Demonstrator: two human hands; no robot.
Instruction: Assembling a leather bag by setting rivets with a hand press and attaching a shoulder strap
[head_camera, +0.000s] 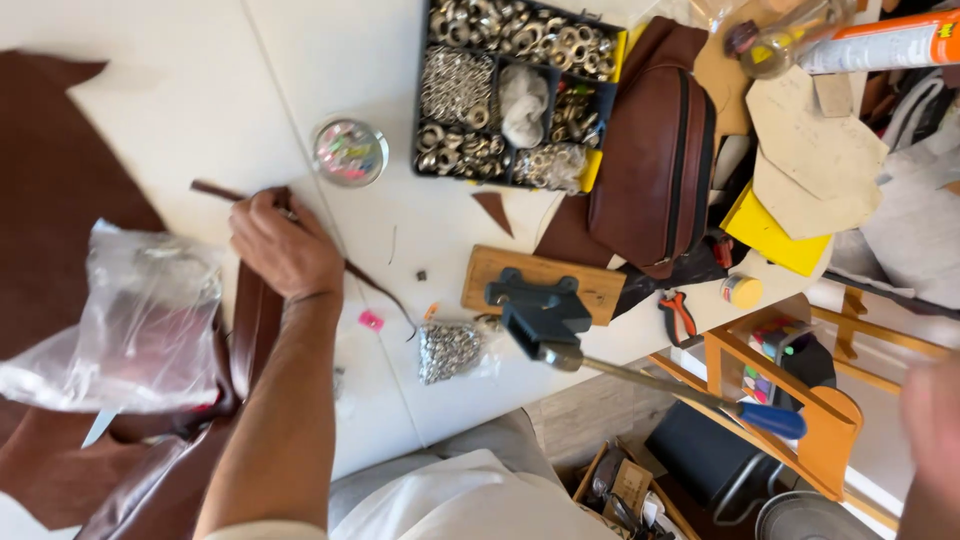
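Bare white table upper left gives open room; right half crowded by compartment tray and brown bag. Table edge runs lower centre. Left hand left of centre, knuckles up, fingers curled, pinching brown leather strap. Plastic bag just beside. Right hand blurred at lower right edge, grip cannot tell.

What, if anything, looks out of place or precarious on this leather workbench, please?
The hand press sits at the very edge of the white table, its long blue-tipped lever sticking out over the floor. A small pink scrap and leather offcuts lie loose near the left hand.
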